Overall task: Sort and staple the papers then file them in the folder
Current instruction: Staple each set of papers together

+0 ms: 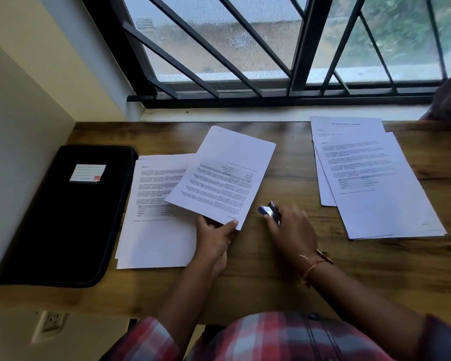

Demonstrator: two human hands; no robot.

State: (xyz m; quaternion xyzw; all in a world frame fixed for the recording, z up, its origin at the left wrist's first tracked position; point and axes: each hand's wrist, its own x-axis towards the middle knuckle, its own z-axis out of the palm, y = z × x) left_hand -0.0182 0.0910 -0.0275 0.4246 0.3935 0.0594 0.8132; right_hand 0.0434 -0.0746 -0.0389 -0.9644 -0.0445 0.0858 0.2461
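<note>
Pinches with left hand [214, 231] the near corner of white printed sheets [223, 175] on desk [271, 277], long axis slanting away-right, text upside down; grips blurred blue stapler [270, 211] in right hand [293, 230].

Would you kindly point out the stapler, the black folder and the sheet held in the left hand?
stapler [268, 211], head view, its blue top.
black folder [63, 225], head view, middle of its cover.
held sheet [224, 175], head view, its printed middle.
</note>
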